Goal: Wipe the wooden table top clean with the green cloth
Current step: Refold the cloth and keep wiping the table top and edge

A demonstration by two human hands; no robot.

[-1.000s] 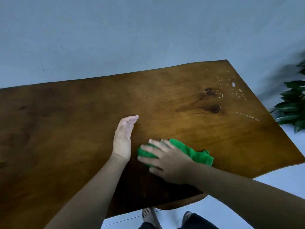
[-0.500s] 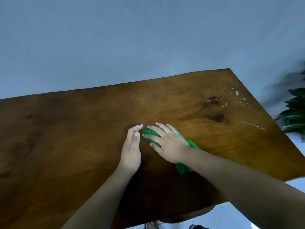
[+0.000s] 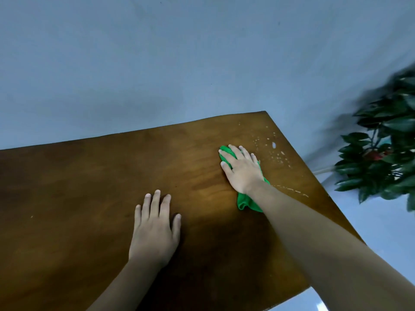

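The brown wooden table top (image 3: 89,187) fills the lower part of the view. My right hand (image 3: 242,170) lies flat on the green cloth (image 3: 246,202), pressing it onto the wood toward the far right corner; cloth shows beyond the fingertips and behind the wrist. Pale crumbs and specks (image 3: 275,151) lie just right of the cloth, and a thin pale streak (image 3: 292,190) runs near the right edge. My left hand (image 3: 156,227) rests palm down on the table's middle, fingers spread, holding nothing.
A leafy green plant (image 3: 386,149) stands on the floor beyond the table's right edge. A plain blue-grey wall (image 3: 179,63) rises behind the far edge. Pale floor (image 3: 381,221) shows to the right of the table.
My right hand has slid the cloth away from me and to the right, up to the crumbs. My left hand turned from on edge to flat and stayed mid-table. The view tilted upward.
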